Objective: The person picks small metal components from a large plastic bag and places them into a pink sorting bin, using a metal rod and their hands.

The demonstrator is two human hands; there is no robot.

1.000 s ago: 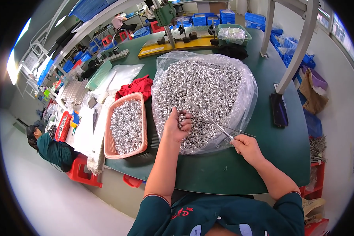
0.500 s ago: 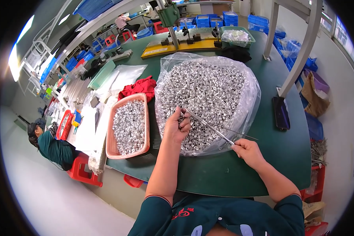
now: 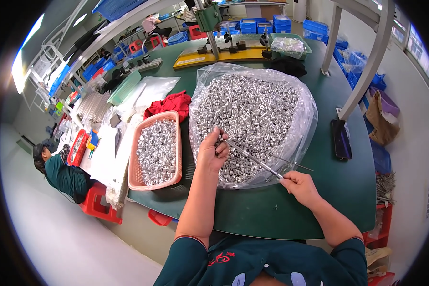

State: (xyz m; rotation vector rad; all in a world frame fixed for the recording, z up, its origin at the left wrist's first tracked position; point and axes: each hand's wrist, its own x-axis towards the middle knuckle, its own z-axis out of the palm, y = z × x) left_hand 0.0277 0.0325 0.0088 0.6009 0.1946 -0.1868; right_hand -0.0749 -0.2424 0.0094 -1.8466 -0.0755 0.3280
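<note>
My right hand is closed on one end of a slim metal rod. The rod slants up and left across the bag, its far end meeting the fingers of my left hand. Those left fingers are curled in a pinch; what sits between them is too small to name. A thinner, darker wire sticks out past my right hand; whether it joins the rod cannot be seen. Beneath both hands, a clear plastic bag lies open, heaped with small silvery metal sleeves.
Left of the bag stands a pink basket of similar metal pieces, with a red cloth behind it. A yellow-based fixture and a green tray line the table's back. A dark phone-like object lies by the right post.
Both hands stay nearly where they were, with the rod still between them. The whole view has shifted very slightly.
</note>
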